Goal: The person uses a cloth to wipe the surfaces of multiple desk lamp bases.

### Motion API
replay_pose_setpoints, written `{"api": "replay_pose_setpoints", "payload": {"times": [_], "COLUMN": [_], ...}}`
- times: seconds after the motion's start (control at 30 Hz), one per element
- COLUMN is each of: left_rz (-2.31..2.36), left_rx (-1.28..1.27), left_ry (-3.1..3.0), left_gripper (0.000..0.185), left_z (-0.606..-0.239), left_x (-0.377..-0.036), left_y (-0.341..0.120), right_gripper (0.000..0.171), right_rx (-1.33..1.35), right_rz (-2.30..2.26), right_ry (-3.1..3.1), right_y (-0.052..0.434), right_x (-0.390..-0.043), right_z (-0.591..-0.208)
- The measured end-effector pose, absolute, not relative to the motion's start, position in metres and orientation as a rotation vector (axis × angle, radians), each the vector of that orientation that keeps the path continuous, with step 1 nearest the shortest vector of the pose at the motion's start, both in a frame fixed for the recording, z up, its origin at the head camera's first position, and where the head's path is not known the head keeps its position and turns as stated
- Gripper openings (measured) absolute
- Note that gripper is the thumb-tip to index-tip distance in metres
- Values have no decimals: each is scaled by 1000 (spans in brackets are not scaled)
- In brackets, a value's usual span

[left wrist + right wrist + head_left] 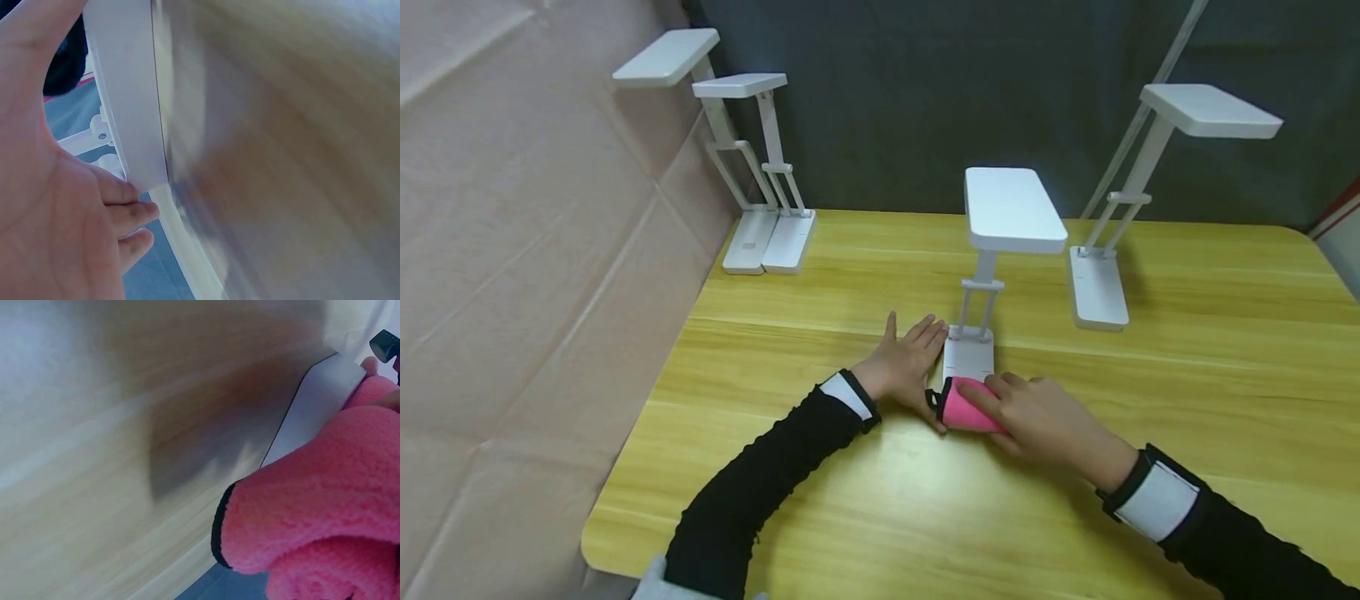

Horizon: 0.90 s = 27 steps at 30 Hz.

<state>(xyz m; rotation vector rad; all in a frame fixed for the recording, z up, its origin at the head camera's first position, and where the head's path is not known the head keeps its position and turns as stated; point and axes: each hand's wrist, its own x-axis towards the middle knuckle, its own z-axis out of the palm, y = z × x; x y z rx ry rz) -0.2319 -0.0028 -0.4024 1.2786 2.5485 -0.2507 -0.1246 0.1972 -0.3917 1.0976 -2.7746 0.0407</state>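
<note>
A white folding desk lamp (pixel 1011 208) stands mid-table, its flat head raised over a narrow base (pixel 967 358). Along the left side of that base rests my left hand (pixel 910 362), fingers straight and spread. The left wrist view has the fingertips (pixel 140 215) at the end of the base's side (pixel 125 87). My right hand (pixel 1045 417) holds a folded pink fleecy cloth (pixel 966 408) with black edging against the near end of the base. In the right wrist view, the cloth (pixel 319 481) hides most of that hand and part of the base (pixel 312 400).
Two more white lamps (pixel 748 242) (pixel 786 242) stand side by side at the back left corner. Another lamp (pixel 1097 287) is at the back right. A dark curtain (pixel 910 108) hangs behind the wooden table (pixel 820 317), and a pale sheet (pixel 550 292) covers the left side.
</note>
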Motion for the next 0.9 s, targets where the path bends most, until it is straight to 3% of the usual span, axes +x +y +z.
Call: {"api": "replay_pose_setpoints", "payload": {"times": [0.47,0.73,0.9], "left_rz": [-192,-131,-157], "left_rx": [1264,1261,1261], "left_ry": [2530,2517,2518], "left_gripper": [142,143,143], "left_z": [-403,-403,-403], "left_x": [-233,-233,-232], "left_y": [-4,-4,-5], "right_gripper": [53,54,43], "right_rx": [1205,556,411], "right_rz": [338,154,-64], "right_ry": [-2785,-2991,-2984], "right_y": [215,257,254], "right_x": [-113,-154,-172], "right_z": [-380,-360,-380]}}
